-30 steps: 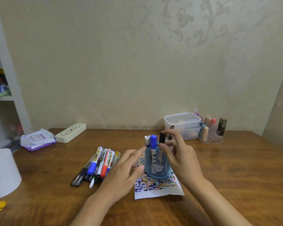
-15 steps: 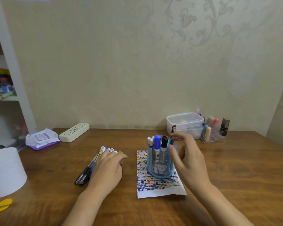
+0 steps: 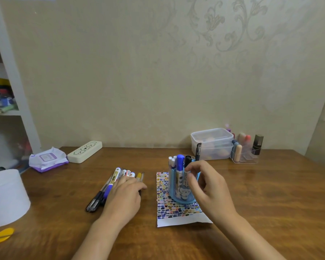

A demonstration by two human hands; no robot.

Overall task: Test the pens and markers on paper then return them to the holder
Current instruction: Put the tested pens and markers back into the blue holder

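The wooden desk (image 3: pixel 251 194) is running back to the wall, with bare wood showing along its right side and its near edge. A sheet of paper (image 3: pixel 176 211) covered in small coloured test marks is lying near the middle of the desk, and a blue pen holder (image 3: pixel 178 192) is standing upright on it, carrying a blue-capped marker (image 3: pixel 180 163), a black-capped marker (image 3: pixel 187 160) and two white-capped pens (image 3: pixel 171 160). Left of the paper, a row of loose pens and markers (image 3: pixel 118 180) is lying flat on the wood. At the far right edge a lidded clear plastic box (image 3: pixel 212 143) is sitting beside a clear organiser (image 3: pixel 246 156) holding cosmetics. Toward the far left corner a cream pencil case (image 3: pixel 84 152) and a pack of wipes (image 3: pixel 48 159) are lying side by side. The left hand (image 3: pixel 124 196) is resting palm down on the loose pens, fingers extended and close together. The right hand (image 3: pixel 208 188) is hanging beside the holder's right wall, fingers loosely curled and slightly apart, gripping nothing; whether they are touching the holder is unclear.
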